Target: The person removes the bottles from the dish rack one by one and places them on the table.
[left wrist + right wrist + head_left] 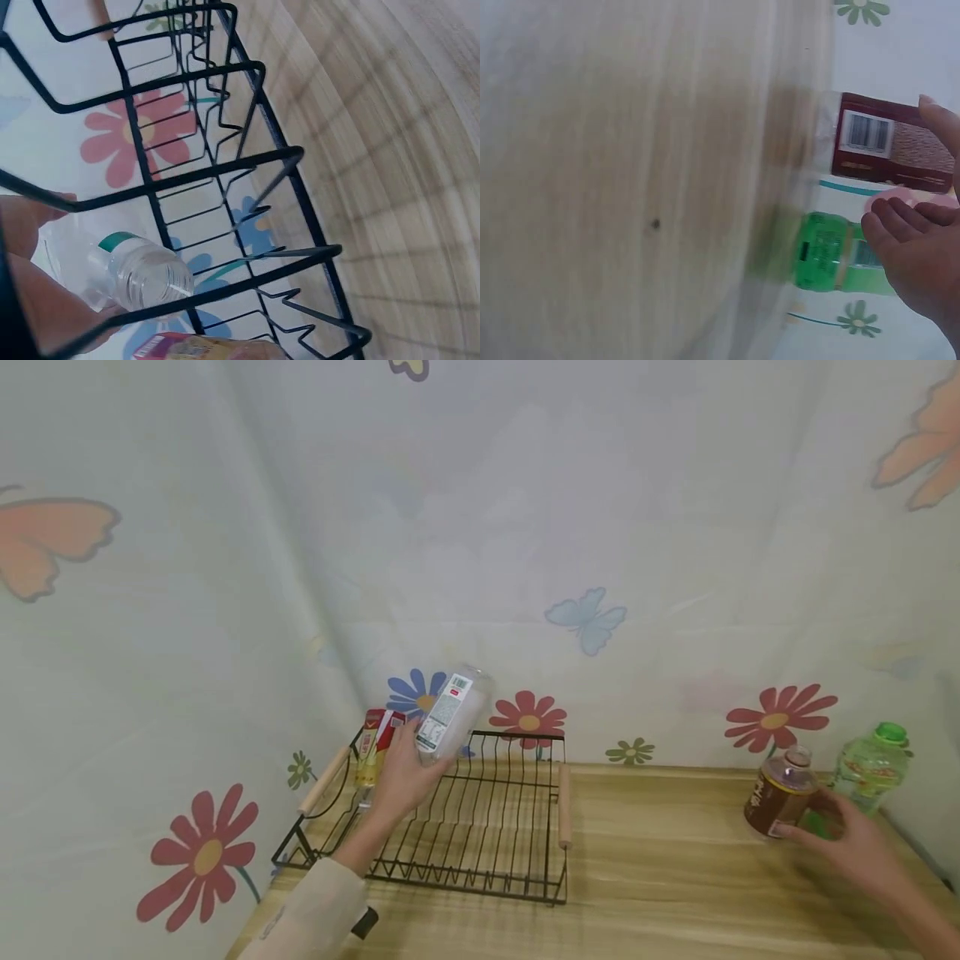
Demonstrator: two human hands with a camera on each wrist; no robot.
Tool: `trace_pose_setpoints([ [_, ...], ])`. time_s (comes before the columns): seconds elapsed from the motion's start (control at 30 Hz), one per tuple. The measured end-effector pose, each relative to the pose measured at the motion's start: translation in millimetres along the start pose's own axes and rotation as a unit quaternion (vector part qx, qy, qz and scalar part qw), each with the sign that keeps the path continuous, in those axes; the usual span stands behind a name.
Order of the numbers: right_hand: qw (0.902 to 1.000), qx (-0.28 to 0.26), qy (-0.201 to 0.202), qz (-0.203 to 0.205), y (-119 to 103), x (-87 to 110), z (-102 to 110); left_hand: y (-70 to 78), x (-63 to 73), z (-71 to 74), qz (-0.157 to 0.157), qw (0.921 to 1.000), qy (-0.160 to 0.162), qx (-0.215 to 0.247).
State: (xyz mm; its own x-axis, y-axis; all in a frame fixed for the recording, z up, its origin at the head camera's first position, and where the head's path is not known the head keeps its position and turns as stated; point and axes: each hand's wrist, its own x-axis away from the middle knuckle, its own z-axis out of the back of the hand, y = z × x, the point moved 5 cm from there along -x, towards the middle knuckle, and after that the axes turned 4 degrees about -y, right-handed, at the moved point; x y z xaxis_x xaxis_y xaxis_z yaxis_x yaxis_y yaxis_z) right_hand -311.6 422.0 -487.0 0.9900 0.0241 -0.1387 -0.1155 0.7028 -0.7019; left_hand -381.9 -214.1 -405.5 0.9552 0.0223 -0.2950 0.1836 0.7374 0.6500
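Note:
My left hand (pixel 408 772) grips a clear plastic bottle (pixel 453 710) with a white label, holding it tilted over the back of a black wire rack (pixel 480 889). In the left wrist view, the uncapped neck (pixel 161 285) points down toward the wires. On the right, my right hand (pixel 851 839) reaches round the side of a brown-labelled bottle (pixel 776 797) standing upright on the table. In the right wrist view its fingers are extended, with the thumb beside the brown label. A green bottle (pixel 870 768) with a green cap stands behind that hand.
A red-and-yellow labelled container (pixel 369 747) stands in the rack's back left corner, next to the left hand. Wooden handles (pixel 565 806) flank the rack. The wooden table (pixel 660 860) ends at a flowered cloth backdrop (pixel 660 652).

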Motion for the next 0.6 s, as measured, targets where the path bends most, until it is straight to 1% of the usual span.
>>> trace_pose_setpoints([
  [0.13, 0.9993, 0.029, 0.019, 0.009, -8, 6.2, 8, 10.7, 4.6, 2.0, -0.022, 0.9997, -0.006, 0.004],
  [0.27, 0.9976, 0.063, 0.027, -0.008, -19, 13.8, 18, 19.7, 9.7, 4.2, -0.035, 0.9992, -0.017, -0.003],
  [0.37, 0.9961, 0.074, 0.049, -0.001, -31, 18.6, 27, 27.2, 12.9, 5.0, -0.047, 0.9983, -0.032, -0.011],
  [0.43, 0.9949, 0.074, 0.067, 0.012, -41, 21.6, 33, 32.3, 14.7, 4.9, -0.055, 0.9975, -0.042, -0.015],
  [0.53, 0.9901, 0.09, 0.1, 0.039, -56, 26.9, 39, 40.2, 18.1, 4.6, -0.068, 0.9962, -0.055, -0.01],
  [0.6, 0.9873, 0.091, 0.118, 0.054, -66, 31.4, 42, 45.6, 20.9, 3.5, -0.078, 0.9947, -0.066, -0.006],
])
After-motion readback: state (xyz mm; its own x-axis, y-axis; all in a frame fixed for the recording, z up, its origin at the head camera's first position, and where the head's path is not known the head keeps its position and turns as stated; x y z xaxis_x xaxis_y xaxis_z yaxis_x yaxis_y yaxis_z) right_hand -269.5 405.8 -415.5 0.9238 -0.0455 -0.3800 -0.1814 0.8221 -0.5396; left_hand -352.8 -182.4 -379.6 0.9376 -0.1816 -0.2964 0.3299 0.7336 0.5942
